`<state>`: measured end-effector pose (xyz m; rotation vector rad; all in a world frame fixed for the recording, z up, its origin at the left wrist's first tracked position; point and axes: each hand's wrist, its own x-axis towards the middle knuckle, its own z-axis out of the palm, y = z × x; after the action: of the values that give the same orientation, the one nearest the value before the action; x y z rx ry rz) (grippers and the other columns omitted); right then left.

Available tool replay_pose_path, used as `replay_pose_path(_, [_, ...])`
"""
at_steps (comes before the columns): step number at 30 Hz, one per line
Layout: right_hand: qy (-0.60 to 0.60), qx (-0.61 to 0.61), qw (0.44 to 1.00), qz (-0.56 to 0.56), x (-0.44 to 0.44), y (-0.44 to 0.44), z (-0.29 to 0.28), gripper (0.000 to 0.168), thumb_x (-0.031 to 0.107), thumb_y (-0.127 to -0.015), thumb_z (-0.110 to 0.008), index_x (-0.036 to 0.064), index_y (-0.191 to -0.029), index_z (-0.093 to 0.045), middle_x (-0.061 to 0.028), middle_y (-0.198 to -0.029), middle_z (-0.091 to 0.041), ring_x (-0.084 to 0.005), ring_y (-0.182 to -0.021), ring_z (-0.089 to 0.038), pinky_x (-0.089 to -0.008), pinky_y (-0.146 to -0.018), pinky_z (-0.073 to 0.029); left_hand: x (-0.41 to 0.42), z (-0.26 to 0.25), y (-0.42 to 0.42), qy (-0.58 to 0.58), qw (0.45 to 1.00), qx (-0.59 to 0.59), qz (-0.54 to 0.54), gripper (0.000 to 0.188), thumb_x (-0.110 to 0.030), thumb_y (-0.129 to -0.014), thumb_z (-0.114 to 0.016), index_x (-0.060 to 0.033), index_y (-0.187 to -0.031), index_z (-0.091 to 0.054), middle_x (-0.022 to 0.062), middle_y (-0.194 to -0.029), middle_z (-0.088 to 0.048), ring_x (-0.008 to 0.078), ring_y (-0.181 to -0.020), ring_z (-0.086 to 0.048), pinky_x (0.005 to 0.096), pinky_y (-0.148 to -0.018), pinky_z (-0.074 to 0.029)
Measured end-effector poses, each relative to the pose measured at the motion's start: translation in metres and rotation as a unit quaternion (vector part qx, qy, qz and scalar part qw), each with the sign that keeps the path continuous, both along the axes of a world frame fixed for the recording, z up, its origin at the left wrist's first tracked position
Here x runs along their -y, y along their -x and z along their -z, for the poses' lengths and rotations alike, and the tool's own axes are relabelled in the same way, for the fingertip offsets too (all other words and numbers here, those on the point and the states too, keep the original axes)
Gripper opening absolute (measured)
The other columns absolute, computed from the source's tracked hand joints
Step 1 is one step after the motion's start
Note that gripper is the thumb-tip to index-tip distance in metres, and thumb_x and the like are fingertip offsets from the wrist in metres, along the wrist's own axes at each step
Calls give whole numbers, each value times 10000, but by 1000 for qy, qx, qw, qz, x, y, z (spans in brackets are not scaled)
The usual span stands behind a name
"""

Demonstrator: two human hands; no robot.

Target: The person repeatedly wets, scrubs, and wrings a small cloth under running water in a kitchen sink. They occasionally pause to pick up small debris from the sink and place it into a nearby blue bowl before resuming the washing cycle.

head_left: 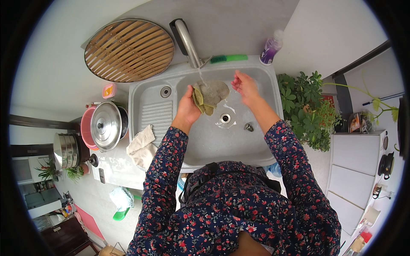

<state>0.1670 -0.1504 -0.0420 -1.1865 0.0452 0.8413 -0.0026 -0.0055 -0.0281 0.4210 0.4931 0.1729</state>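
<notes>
Water runs from the faucet [189, 43] onto a grey and olive-green cloth item [213, 94], which may be a glove or slipper. My left hand [188, 108] grips its folded green edge above the sink basin [211, 147]. To the right of the cloth, my right hand [245, 85] is raised over the basin, its fingers curled and the fingertips close together. Whether something small sits between those fingertips cannot be made out. Below the cloth lies the round drain [225, 118], with whitish foam around it. A small dark metal strainer or plug [248, 127] rests to its right.
Behind the basin lie a green brush [229, 58] and a purple bottle [271, 48]. A round slatted wooden rack [129, 50] leans at the back left. A beige cloth [142, 145] drapes over the drainboard [157, 112]. Further left stands a lidded metal pot [107, 126]; leafy plants [304, 105] grow at right.
</notes>
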Motion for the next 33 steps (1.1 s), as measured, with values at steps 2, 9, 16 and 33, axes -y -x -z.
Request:
replay_pose_path(2, [20,-17,999,32,4,-6,6,267,336,-883,-575,130,-722,-525,14,-679,-542,-110,-668,-553,-270,-661,-434,-1,0,2,14,1000,16,-5,511,-437,-978,-294,-41,-1267,-437,107,-1276,-499,274,-1185,-464,418,-1026,-344])
replay_pose_path(9, [23,31,999,32,8,-10,7,269,333,-888,-566,118,-730,-532,6,-695,-554,-102,-684,-536,-268,-650,-427,1,-16,4,0,999,38,1,630,-560,-933,-297,-43,-1261,-445,118,-1278,-500,281,-1199,-458,417,-1024,-344])
replay_pose_path(16, [64,221,970,-80,13,-2,-8,242,259,-848,-621,96,-1023,-658,0,-770,-574,-117,-784,-548,-270,-701,-441,-1,-20,9,-25,999,25,8,663,-587,-920,-303,-32,-1250,-454,124,-1268,-509,283,-1185,-475,420,-1004,-366])
replay_pose_path(33, [138,290,940,-112,7,-16,6,230,248,-796,-667,47,-905,-693,-37,-855,-669,-108,-782,-583,-259,-740,-448,-5,-17,9,-35,999,17,18,593,-557,-926,-341,-47,-1184,-500,109,-1209,-551,272,-1140,-509,421,-987,-377])
